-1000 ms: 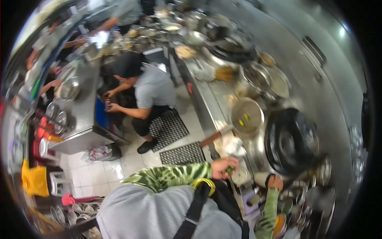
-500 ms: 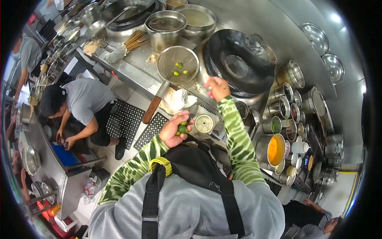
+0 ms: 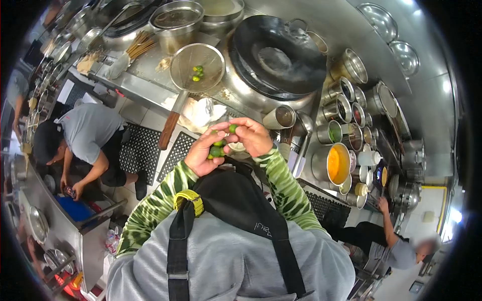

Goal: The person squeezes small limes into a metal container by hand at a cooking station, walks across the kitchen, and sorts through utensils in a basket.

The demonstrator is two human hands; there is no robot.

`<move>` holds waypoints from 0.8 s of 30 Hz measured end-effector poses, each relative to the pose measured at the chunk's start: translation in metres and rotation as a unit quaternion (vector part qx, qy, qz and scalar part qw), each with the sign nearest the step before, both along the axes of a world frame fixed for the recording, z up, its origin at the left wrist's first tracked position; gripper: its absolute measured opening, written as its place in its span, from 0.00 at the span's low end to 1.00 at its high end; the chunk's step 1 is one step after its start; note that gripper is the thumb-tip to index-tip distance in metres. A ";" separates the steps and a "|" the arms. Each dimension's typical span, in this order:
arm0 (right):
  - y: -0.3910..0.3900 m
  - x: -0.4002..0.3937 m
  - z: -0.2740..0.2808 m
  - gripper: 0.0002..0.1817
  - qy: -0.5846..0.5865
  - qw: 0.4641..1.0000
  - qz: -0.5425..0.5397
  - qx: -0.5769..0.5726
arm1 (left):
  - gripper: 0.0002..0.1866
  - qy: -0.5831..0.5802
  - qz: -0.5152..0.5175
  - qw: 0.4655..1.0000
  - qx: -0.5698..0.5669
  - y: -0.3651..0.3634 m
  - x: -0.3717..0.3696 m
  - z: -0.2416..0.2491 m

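Several small green citrus fruits [image 3: 216, 151] lie in my left hand [image 3: 202, 152], its fingers curled round them. My right hand [image 3: 253, 136] pinches one more green fruit [image 3: 233, 129] between thumb and fingers, close beside the left. Beyond them a round mesh strainer [image 3: 197, 67] with a wooden handle [image 3: 169, 129] rests on the counter, and several yellow-green fruit pieces [image 3: 198, 73] are in it. A crumpled white cloth [image 3: 202, 113] lies just past my left hand.
A large black wok [image 3: 280, 57] sits on the stove ahead. Metal pots [image 3: 176, 22] stand at the back, and several containers and a pot of orange liquid [image 3: 338, 165] to the right. One co-worker [image 3: 90, 133] bends over at the left; another person [image 3: 386, 246] is at the lower right.
My right hand has come back from near the wok to beside my left hand and now pinches a green fruit. The view has shifted, and the person at the lower right has reached out an arm.
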State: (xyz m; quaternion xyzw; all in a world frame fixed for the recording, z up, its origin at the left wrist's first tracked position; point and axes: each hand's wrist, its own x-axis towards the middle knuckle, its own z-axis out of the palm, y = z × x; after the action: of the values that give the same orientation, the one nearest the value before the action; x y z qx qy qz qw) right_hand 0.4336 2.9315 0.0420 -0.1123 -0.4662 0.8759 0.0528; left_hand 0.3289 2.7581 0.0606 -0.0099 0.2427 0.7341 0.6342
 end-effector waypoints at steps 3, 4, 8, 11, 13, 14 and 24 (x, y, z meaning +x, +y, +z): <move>0.023 0.015 0.001 0.19 0.036 0.993 -0.046 -0.102 | 0.19 -0.015 -0.008 1.000 -0.016 0.004 0.001 -0.004; 0.028 0.018 0.002 0.20 0.029 0.992 -0.075 -0.093 | 0.19 -0.019 -0.008 1.000 -0.023 0.004 0.001 -0.008; 0.058 0.035 -0.002 0.21 0.005 0.985 -0.141 -0.100 | 0.17 -0.023 -0.010 0.999 -0.039 0.008 0.001 -0.015; 0.078 0.046 -0.008 0.20 0.007 0.981 -0.163 -0.104 | 0.17 -0.022 -0.008 0.999 -0.032 0.006 0.003 -0.020; 0.088 0.050 -0.009 0.18 0.001 0.979 -0.170 -0.109 | 0.17 -0.022 0.001 0.999 -0.035 0.002 0.004 -0.019; 0.094 0.052 -0.009 0.17 -0.007 0.980 -0.176 -0.091 | 0.17 -0.022 0.000 0.999 -0.035 0.002 0.004 -0.018; 0.204 0.079 -0.058 0.16 -0.249 0.809 -0.143 0.513 | 0.17 -0.018 0.009 0.999 -0.047 0.002 0.006 -0.008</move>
State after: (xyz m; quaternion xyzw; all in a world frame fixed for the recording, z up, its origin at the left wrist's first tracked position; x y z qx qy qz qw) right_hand 0.5125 3.1359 -0.0165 -0.3485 -0.8232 0.4344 0.1099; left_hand 0.3353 2.7605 0.0521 -0.0554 0.2655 0.7269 0.6309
